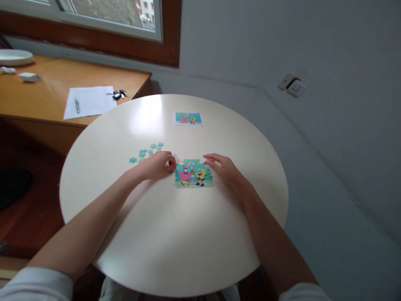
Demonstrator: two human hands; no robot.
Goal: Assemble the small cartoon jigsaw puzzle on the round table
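A partly joined jigsaw puzzle (193, 177) lies on the round white table (175, 234), with a pink starfish, a grey-green figure and a yellow square figure on it. Its top edge is stepped, with tabs showing. At its left side is my left hand (159, 164), fingertips pinched together by the upper left corner; a small teal puzzle piece (171, 171) shows at the fingers, mostly hidden. My right hand (222, 165) rests by the upper right corner, fingers stretched out and apart, with nothing seen in them. Several loose teal pieces (142, 153) lie beyond my left hand.
A small picture card (188, 118) with the same figures lies farther back. On the wooden desk (46, 92) at left are a paper sheet (90, 100), a pen (77, 105), keys (118, 94) and a white box (29, 77). A wall with a socket (297, 88) stands right.
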